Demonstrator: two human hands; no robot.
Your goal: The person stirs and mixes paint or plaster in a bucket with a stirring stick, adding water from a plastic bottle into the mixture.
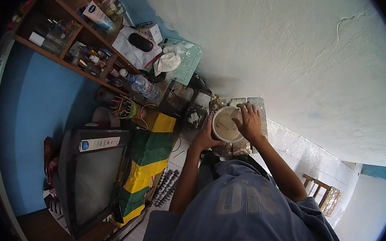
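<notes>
A round white tub (215, 128) with pale, creamy-looking contents stands on a paint-spattered wooden stool (256, 106). My left hand (205, 137) is wrapped around the tub's near left side, thumb along the lower rim. Over the right side of the tub lies my right hand (249, 124), its fingers bent and its thumb reaching inside the rim. Something pale shows by the right thumb, but its shape is too small to tell. Whether the right hand holds it or only the rim cannot be made out.
Left of the stool is a dark paint-marked container (195, 116). A table under a green and yellow cloth (146, 156) holds an old television (96, 182). A water bottle (145, 87) stands near wooden shelves (71, 46) of small bottles. A rough plastered wall (278, 46) rises ahead.
</notes>
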